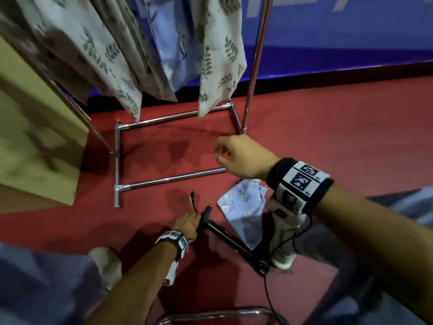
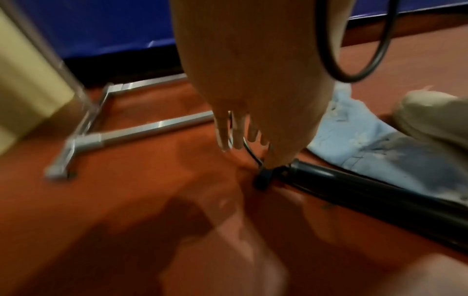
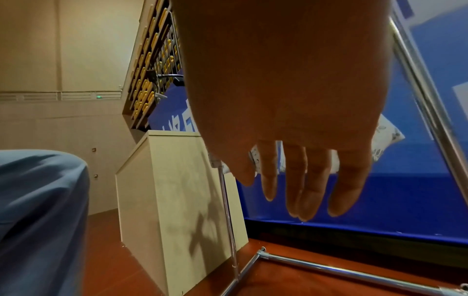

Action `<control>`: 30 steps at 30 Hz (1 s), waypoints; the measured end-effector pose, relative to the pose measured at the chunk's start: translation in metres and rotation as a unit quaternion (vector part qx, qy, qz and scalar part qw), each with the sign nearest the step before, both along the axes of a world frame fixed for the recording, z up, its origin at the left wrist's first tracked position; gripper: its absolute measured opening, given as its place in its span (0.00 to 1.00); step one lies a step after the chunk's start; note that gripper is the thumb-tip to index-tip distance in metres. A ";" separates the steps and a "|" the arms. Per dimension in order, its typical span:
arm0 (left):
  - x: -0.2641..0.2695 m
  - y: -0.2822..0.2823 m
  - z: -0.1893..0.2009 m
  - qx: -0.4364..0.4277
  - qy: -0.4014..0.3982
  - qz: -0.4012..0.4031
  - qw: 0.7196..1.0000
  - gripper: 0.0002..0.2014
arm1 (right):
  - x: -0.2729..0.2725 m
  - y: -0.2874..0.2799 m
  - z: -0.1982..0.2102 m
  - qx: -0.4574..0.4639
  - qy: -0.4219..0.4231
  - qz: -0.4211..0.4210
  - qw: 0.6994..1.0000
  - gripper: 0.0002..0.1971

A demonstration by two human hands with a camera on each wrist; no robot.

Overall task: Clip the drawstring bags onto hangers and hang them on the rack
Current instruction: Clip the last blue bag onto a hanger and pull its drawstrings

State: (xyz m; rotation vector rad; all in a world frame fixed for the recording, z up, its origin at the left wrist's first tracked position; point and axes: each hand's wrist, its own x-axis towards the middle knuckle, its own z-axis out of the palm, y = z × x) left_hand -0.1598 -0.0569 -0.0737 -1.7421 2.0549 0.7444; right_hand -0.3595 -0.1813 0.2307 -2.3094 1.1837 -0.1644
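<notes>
A black clip hanger (image 1: pixel 232 239) lies on the red floor, its metal hook (image 1: pixel 193 201) pointing away from me. My left hand (image 1: pixel 195 215) reaches down and grips it at the hook's base. In the left wrist view the wire hook (image 2: pixel 249 149) runs between my curled fingers (image 2: pixel 222 132), with the hanger bar (image 2: pixel 354 190) stretching right. A light blue drawstring bag (image 1: pixel 243 207) (image 2: pixel 354 140) lies crumpled beside the hanger. My right hand (image 1: pixel 220 153) (image 3: pixel 291 190) hovers above the floor, relaxed and empty. Leaf-print bags (image 1: pixel 220 55) hang on the chrome rack (image 1: pixel 255 66).
The rack's chrome base bars (image 1: pixel 168 178) lie on the floor ahead. A beige cabinet (image 1: pixel 35 137) stands at the left and a blue banner wall (image 1: pixel 339 43) behind. My white shoes (image 1: pixel 283 259) flank the hanger. A chrome frame (image 1: pixel 210 313) shows at the bottom edge.
</notes>
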 end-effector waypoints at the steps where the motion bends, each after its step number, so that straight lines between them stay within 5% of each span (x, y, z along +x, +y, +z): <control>1: -0.006 0.003 -0.005 0.006 0.002 0.007 1.000 0.31 | 0.001 -0.002 0.000 0.004 0.008 -0.012 1.000 0.11; 8: -0.075 -0.015 -0.018 -0.007 0.093 -0.057 0.994 0.13 | 0.008 -0.013 -0.010 0.031 0.019 -0.095 0.995 0.09; 10: -0.095 -0.021 -0.033 0.004 0.121 -0.066 0.990 0.15 | 0.004 -0.015 -0.011 0.034 0.018 -0.110 0.993 0.08; 13: -0.125 -0.024 -0.035 0.015 0.128 -0.096 0.987 0.32 | -0.007 -0.020 -0.010 0.030 0.005 -0.133 0.991 0.08; 16: -0.153 -0.022 -0.032 0.045 0.159 -0.096 0.981 0.25 | -0.024 -0.027 -0.009 0.031 -0.009 -0.153 0.988 0.07; 18: -0.169 -0.024 -0.032 0.042 0.122 -0.168 0.977 0.18 | -0.034 -0.029 -0.007 0.028 -0.016 -0.161 0.986 0.07; 22: -0.170 -0.040 -0.024 -0.003 0.079 -0.177 0.981 0.15 | -0.051 -0.029 -0.004 0.035 -0.016 -0.167 0.985 0.08; 25: -0.163 -0.061 -0.002 -0.093 0.116 -0.116 0.982 0.17 | -0.062 -0.028 0.003 0.023 -0.019 -0.178 0.984 0.09; 28: -0.151 -0.100 0.050 -0.156 0.236 -0.028 0.959 0.08 | -0.070 -0.030 0.012 0.010 -0.008 -0.185 0.983 0.09; 30: -0.140 -0.128 0.099 -0.158 0.285 0.081 0.942 0.15 | -0.076 -0.033 0.016 0.018 0.010 -0.183 0.983 0.09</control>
